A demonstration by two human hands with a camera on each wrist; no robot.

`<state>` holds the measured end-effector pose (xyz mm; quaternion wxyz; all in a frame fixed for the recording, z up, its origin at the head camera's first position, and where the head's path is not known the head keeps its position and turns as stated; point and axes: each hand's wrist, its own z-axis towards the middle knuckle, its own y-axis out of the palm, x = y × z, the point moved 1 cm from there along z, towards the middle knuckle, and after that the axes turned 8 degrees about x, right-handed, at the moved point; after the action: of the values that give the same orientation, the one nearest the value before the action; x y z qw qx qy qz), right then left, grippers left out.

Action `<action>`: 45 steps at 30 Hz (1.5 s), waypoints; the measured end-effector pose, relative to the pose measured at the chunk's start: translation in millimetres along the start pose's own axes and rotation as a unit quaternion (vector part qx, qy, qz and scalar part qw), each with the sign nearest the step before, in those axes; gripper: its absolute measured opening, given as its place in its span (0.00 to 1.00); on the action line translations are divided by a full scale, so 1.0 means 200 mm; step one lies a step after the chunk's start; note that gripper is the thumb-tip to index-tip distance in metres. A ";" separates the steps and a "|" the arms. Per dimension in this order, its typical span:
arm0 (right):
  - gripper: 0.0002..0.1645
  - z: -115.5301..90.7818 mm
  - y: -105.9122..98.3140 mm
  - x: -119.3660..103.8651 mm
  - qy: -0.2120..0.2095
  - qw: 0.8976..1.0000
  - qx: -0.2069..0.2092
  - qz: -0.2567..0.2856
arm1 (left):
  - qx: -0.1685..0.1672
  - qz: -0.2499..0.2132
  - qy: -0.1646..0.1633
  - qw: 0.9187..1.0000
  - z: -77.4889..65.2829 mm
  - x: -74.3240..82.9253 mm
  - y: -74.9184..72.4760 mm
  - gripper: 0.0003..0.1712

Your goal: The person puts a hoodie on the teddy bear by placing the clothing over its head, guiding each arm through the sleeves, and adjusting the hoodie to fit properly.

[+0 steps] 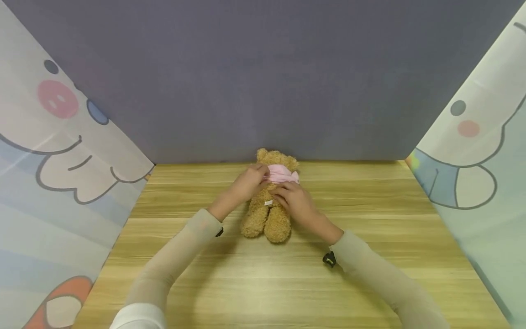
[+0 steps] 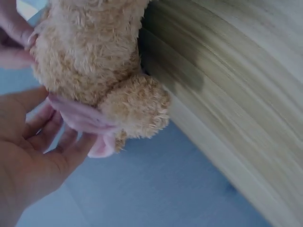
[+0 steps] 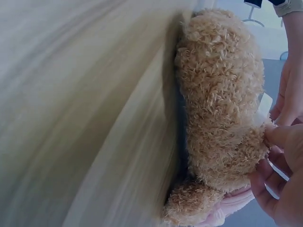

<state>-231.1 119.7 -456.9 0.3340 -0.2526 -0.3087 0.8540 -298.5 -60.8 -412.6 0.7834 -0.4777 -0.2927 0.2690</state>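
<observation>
A curly brown teddy bear (image 1: 278, 224) lies on the table, ears toward the grey panel and legs toward me. A pink cloth (image 1: 280, 172) wraps across it just below the ears, with a small loose end at the right. My left hand (image 1: 248, 182) holds the cloth's left side; in the left wrist view its thumb and fingers lie around the pink edge (image 2: 80, 117). Lower down, my right hand (image 1: 295, 201) pinches a furry bump of the bear (image 3: 253, 146) just beneath the cloth. A small white tag (image 1: 269, 202) shows on the bear between the hands.
The wood-grain table (image 1: 263, 292) ends at a tall dark grey panel (image 1: 263, 82) right behind the bear's head. Cartoon-printed curtains hang at the left (image 1: 24, 192) and right (image 1: 485, 228) sides. A black strap piece (image 1: 329, 259) sits at the right wrist.
</observation>
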 end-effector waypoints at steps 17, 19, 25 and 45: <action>0.17 0.05 0.03 0.04 0.128 0.987 -0.029 -0.088 | 0.025 -0.056 0.133 0.989 -0.19 0.09 0.10 0.04; 0.09 0.05 0.04 0.06 0.107 0.988 -0.039 -0.107 | 0.018 -0.030 0.147 0.988 -0.21 0.10 0.11 0.07; 0.13 0.03 0.05 0.10 0.023 0.992 -0.054 -0.107 | 0.016 0.058 0.125 0.990 -0.22 0.10 0.14 0.09; 0.09 0.02 -0.11 0.15 -0.102 0.976 -0.163 0.101 | -0.084 -0.050 0.112 0.989 -0.26 -0.02 0.05 0.08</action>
<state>-244.0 152.8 -446.8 0.1673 -0.2453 -0.4490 0.8427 -265.4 -91.2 -442.0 0.7807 -0.5540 -0.2483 0.1480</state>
